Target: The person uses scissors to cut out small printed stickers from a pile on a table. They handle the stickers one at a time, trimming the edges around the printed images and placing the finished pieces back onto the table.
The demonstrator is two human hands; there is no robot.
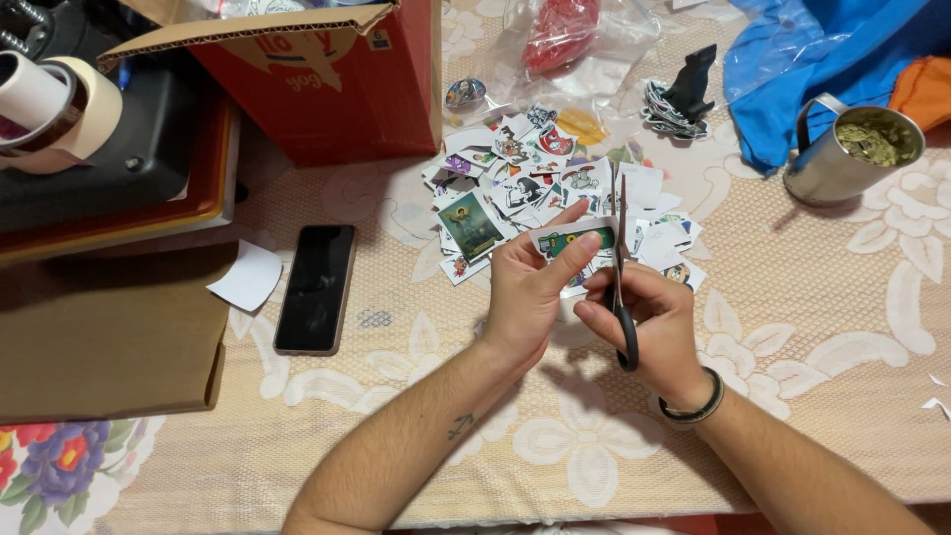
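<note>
Scissors (pixel 621 267) are cutting a printed card (pixel 573 239) — right hand (pixel 649 322) is clenched through the black handles, blades pointing away, just above the cutout pile (pixel 535 188). Left hand (pixel 530 287) is pinching the card, thumb on top, fingers curled under, holding it flat beside the blades. To cut cleanly, I'd be feeding the card into the blades and keeping the left thumb away from the edge. Phone (pixel 315 288) is lying left of the pile, cup (pixel 850 149) right of it.
</note>
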